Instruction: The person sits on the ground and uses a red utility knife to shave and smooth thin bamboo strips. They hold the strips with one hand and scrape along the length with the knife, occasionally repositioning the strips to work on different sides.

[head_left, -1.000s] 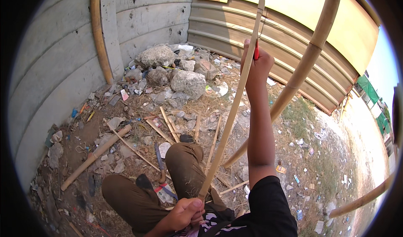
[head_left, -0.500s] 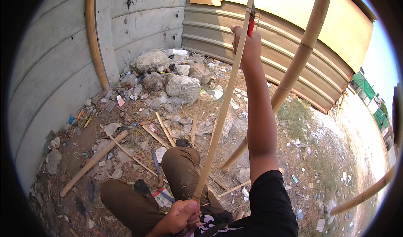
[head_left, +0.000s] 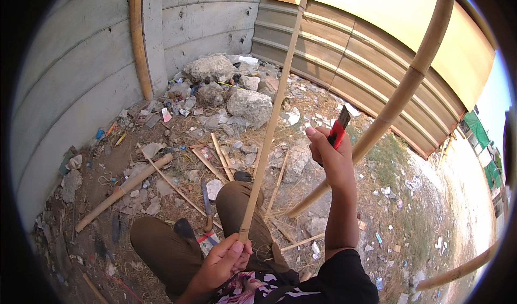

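While left hand [head_left: 222, 262] grips slat [head_left: 273, 118], right [head_left: 333, 158] holds knife [head_left: 337, 134].

Red knife handle [head_left: 337, 134], tan bamboo strip [head_left: 271, 126], brown trousers [head_left: 162, 250]

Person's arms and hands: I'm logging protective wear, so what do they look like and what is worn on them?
The left hand and right hand are bare, without gloves. The right arm has a short black sleeve and is uncovered from there to the wrist, with no watch showing. The left sleeve is out of view.
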The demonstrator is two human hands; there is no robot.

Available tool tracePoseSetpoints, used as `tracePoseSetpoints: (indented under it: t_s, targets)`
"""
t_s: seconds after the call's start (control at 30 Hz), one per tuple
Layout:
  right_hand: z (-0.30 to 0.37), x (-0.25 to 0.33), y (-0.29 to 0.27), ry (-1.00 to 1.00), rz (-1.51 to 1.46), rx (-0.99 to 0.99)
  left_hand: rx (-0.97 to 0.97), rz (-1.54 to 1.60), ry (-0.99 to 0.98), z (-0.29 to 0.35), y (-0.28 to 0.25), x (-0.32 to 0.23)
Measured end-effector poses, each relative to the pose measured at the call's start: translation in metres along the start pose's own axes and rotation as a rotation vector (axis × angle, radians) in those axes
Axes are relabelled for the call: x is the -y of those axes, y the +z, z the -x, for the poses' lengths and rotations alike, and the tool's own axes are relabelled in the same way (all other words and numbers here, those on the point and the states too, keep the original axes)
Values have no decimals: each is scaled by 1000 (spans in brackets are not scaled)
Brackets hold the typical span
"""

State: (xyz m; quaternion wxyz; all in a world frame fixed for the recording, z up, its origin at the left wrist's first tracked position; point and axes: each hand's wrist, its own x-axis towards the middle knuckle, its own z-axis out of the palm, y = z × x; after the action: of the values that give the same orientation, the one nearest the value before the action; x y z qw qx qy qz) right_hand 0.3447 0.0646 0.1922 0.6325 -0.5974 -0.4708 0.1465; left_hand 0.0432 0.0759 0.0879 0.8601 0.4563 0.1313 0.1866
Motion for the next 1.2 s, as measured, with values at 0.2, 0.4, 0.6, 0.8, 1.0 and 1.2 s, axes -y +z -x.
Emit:
tracePoseSetpoints:
  t_s: [0.2, 0.4, 0.6, 0.8, 1.0, 1.2]
  targets:
    - [87, -51, 59, -270, 459, 27, -6, 158, -5, -12, 1, 3]
    - [118, -60, 97, -314, 549, 45, 45, 296, -105, -7, -13, 13]
    - [119, -59, 97, -306, 622, 0, -115, 136, -24, -5, 0, 7]
    - [117, -72, 97, -366, 578, -48, -53, 157, -22, -6, 6, 16]
    - [105, -74, 104, -466, 587, -127, -55, 156, 18, -3, 9, 15]
    - [85, -69, 115, -526, 634, -196, -145, 71, 87, -3, 11, 11]
